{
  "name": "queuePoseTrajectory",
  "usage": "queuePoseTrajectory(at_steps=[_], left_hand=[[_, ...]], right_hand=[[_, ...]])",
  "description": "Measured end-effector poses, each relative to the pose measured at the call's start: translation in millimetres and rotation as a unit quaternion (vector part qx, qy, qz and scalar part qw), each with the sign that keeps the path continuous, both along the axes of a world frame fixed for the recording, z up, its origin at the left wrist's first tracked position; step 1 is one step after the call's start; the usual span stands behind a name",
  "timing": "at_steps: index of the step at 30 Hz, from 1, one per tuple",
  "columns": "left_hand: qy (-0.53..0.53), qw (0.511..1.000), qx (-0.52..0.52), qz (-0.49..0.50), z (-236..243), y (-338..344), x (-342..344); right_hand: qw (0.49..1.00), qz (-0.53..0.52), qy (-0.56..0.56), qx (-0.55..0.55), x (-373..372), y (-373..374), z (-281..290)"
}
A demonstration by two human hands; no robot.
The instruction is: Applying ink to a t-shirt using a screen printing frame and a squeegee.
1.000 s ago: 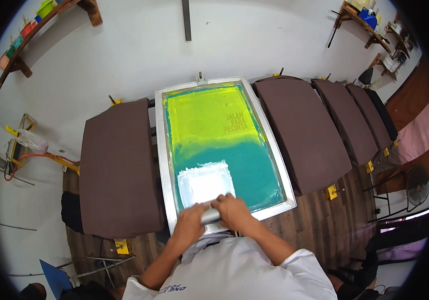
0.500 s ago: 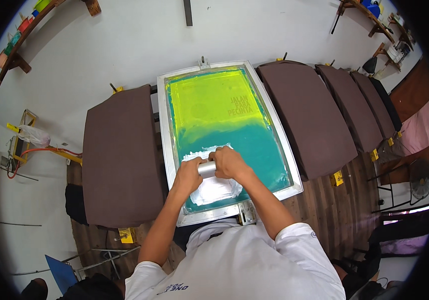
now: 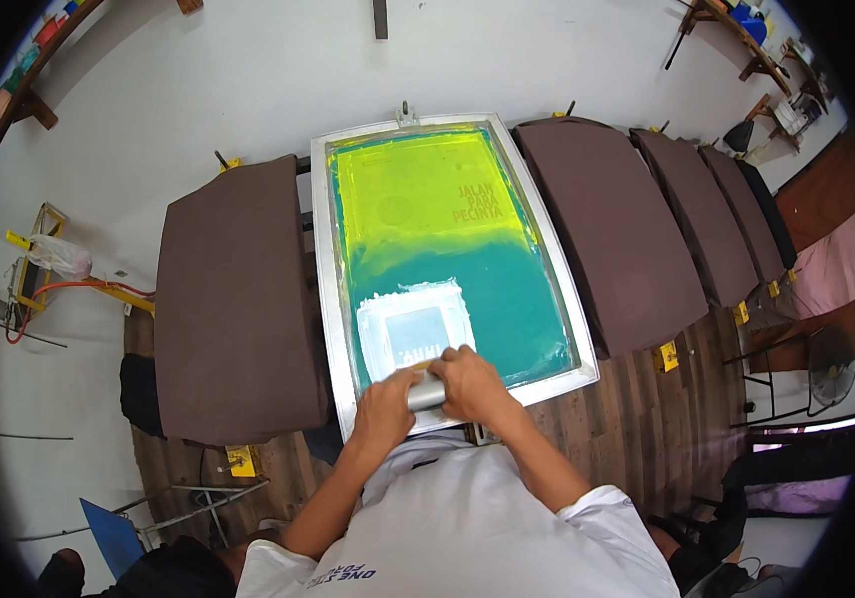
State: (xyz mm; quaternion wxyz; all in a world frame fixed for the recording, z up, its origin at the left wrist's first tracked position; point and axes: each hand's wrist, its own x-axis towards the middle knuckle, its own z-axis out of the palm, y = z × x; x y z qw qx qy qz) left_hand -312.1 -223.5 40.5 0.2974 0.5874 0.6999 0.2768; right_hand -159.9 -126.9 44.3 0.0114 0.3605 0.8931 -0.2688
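Note:
My left hand [image 3: 384, 409] and my right hand [image 3: 469, 384] grip a silver-handled squeegee [image 3: 426, 394] at the near end of a screen in an aluminium frame [image 3: 581, 334]. The screen's mesh is coated yellow-green [image 3: 408, 179] at the far half and teal [image 3: 512, 329] at the near half. Just beyond my fingers, a thick white ink band [image 3: 368, 329] surrounds a pale grey-blue square [image 3: 413, 327] with lettering in it. The squeegee's blade is mostly hidden by its handle and my hands.
Brown-covered pallets flank the screen, one at left [image 3: 233, 299] and several at right [image 3: 607, 239], with yellow brackets [image 3: 667, 355]. A yellow stand [image 3: 41, 254] with orange hose is at left, a fan [image 3: 831, 384] at right, shelves [image 3: 24, 100] high on the walls.
My hands and the squeegee moved up over the white ink, then back down toward me since half a second ago. The white patch now shows a thinned grey-blue middle with lettering.

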Motion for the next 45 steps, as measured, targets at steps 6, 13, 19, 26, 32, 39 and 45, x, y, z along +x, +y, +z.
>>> queuePoseTrajectory(at_steps=[6, 13, 19, 26, 32, 39, 45], left_hand=[[0.004, 0.992, -0.103, -0.077, 11, 16, -18], [0.016, 0.999, 0.041, -0.016, -18, 55, -36], [0.099, 0.985, 0.139, -0.026, -27, -17, 7], [0.039, 0.997, 0.042, -0.050, 5, -3, -10], [0.035, 0.999, 0.020, -0.027, -7, 83, -50], [0.055, 0.998, 0.017, -0.024, -15, 71, -42], [0.046, 0.997, 0.050, -0.023, -28, 26, -21]], right_hand=[[0.994, 0.061, -0.041, -0.077, -1, 24, 15], [0.998, 0.009, -0.009, 0.064, -32, 54, -3], [0.993, 0.008, 0.029, 0.112, 8, -23, -22], [0.997, 0.056, -0.036, 0.032, 0, 2, 19], [0.996, 0.050, -0.061, 0.043, -44, 84, 5], [0.999, 0.033, 0.018, 0.030, -39, 79, -20], [0.999, -0.004, 0.022, 0.048, -16, 22, -2]])
